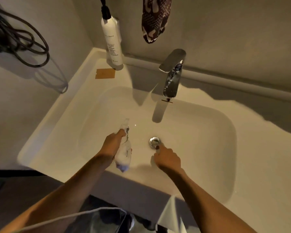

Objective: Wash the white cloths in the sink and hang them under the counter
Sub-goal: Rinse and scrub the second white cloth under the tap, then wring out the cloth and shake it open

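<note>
- The view looks down into a wide white rectangular ceramic sink (200, 132) with rounded corners, set against a grey wall.
- The left hand (112, 145) is closed around a bunched, wet white cloth (124, 155) and holds it over the left part of the basin.
- 1 end of that cloth sticks up past the thumb toward the back of the sink, while the thicker end hangs below the palm near the front rim.
- The right hand (168, 159) reaches into the basin with its fingers curled and 1 fingertip at the edge of the round chrome drain plug (154, 142); it holds nothing.
- The 2 hands are apart, with the drain between them and closer to the right one.
- A chrome single-lever tap (172, 76) stands at the back rim, its spout pointing forward over the basin; whether water runs cannot be told.
- A tall white cylindrical bottle with a black pump top (112, 42) stands at the back left corner of the sink's ledge.
- A small flat tan card (105, 73) lies on the ledge just in front of the bottle.
- A dark brown patterned fabric piece (154, 19) hangs on the wall above the tap.
- A coil of dark cable (23, 42) hangs on the left wall.
- A pale folded cloth (169, 214) shows below the sink's front edge, at the bottom right of the view.
</note>
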Available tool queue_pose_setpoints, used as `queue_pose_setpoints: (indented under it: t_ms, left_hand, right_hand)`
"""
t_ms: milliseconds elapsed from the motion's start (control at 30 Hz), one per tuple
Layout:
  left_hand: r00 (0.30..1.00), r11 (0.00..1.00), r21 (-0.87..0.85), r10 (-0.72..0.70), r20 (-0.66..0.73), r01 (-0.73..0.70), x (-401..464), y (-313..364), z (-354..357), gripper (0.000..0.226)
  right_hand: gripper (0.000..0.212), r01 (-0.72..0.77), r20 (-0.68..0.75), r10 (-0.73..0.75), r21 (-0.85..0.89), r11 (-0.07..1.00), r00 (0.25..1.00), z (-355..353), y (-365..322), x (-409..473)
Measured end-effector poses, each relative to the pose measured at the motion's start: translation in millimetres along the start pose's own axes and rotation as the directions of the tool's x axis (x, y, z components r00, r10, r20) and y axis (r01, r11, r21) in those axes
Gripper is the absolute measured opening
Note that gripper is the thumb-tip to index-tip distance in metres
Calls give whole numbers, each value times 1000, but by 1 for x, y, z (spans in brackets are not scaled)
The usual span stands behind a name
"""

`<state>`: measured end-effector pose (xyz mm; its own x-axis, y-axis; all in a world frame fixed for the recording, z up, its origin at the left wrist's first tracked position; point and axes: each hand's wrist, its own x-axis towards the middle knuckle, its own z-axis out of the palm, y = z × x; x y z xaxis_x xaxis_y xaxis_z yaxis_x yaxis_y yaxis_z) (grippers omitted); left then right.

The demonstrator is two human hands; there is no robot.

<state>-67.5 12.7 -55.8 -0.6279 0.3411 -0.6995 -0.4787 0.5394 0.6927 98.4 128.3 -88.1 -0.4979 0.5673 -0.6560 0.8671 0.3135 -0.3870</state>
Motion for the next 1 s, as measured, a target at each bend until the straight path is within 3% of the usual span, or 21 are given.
queue_pose_setpoints:
  t_ms: [300, 367, 433, 500, 567, 633, 767, 867, 1000]
  left_hand:
    - [993, 996, 92, -21, 114, 11, 3, -7, -4, 39]
    - [992, 992, 126, -6, 124, -10, 2, -1, -4, 47]
    - [993, 985, 170, 18, 119, -38, 4, 4, -3, 39]
    - [994, 973, 219, 46, 98, -66, 5, 9, 1, 29]
    - [991, 958, 261, 92, 98, -115, 4, 15, 11, 31]
    - [980, 947, 267, 145, 134, -177, -4, 25, 23, 27]
    - [970, 955, 209, 175, 168, -208, -20, 39, 48, 29]
    - [961, 947, 215, 197, 196, -238, -28, 46, 58, 50]
    - [915, 828, 390, 369, 163, -403, -39, 63, 55, 41]
  right_hand:
    - [57, 37, 51, -30, -131, 991, 998, 7, -1, 52]
    - [45, 103, -40, -107, -108, 989, 993, -2, 1, 52]
    - [32, 138, -220, -146, -53, 989, 965, -15, 6, 44]
    - [27, 92, -298, -56, 107, 990, 953, -28, 13, 36]
    - [24, 28, -225, 50, 333, 942, 973, -44, 15, 29]
    - [31, 11, -127, 63, 512, 859, 990, -55, 9, 16]
    - [48, 45, 122, -168, 666, 745, 978, -56, -16, -21]
    - [39, 65, 128, -231, 734, 676, 964, -56, -28, -38]
    - [27, 14, 123, -190, 806, 591, 974, -67, -21, -55]
